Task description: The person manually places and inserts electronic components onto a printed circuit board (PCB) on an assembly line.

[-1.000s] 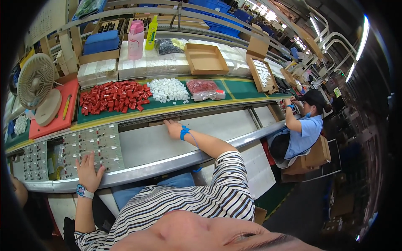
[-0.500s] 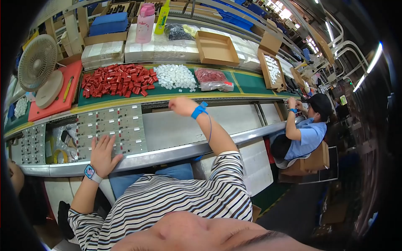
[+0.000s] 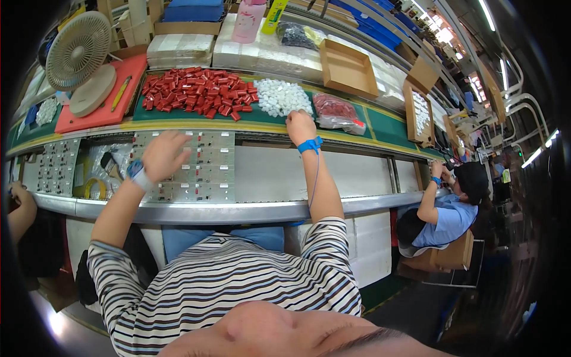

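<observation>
Looks like pick-up step: right hand (image 3: pixel 300 126) at near edge of white parts pile (image 3: pixel 281 95) on green bench (image 3: pixel 333 134), can't tell if grip's got one. Left hand (image 3: pixel 163 156) spread loose over circuit boards (image 3: pixel 209 159). Next move probably wants light fingertip pinch.

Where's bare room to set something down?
Bare: white panel between board and crossbars, though the right forearm crosses above; green belt between red bag and carton. Crowded: the board under the left hand, and the belt at the red parts and white pieces by the right hand.
</observation>
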{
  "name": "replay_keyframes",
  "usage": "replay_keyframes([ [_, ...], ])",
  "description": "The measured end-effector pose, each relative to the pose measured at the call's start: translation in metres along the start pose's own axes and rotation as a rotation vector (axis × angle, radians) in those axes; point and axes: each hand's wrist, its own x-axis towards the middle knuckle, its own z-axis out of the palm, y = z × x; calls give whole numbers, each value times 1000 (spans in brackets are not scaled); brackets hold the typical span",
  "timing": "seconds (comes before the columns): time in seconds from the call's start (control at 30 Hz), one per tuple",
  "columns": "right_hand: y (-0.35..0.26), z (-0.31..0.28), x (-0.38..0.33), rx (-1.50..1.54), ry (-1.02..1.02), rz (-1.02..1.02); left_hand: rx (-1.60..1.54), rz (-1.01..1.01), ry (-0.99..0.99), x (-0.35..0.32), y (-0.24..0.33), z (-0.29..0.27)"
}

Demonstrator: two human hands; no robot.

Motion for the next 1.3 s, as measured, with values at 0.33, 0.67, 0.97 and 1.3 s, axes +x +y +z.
replay_keyframes([
  [0.33,-23,-5,-9,263,62,25,351,-107,-6,92,-13,71],
  [0.67,-96,8,-32,620,-156,-385,527,-202,34,103,-17,92],
  [0.97,-97,20,-37,572,-288,-371,132,-184,171,86,-11,64],
  [1.3,-101,14,-38,589,-274,-366,-598,-324,-11,59,-8,53],
])
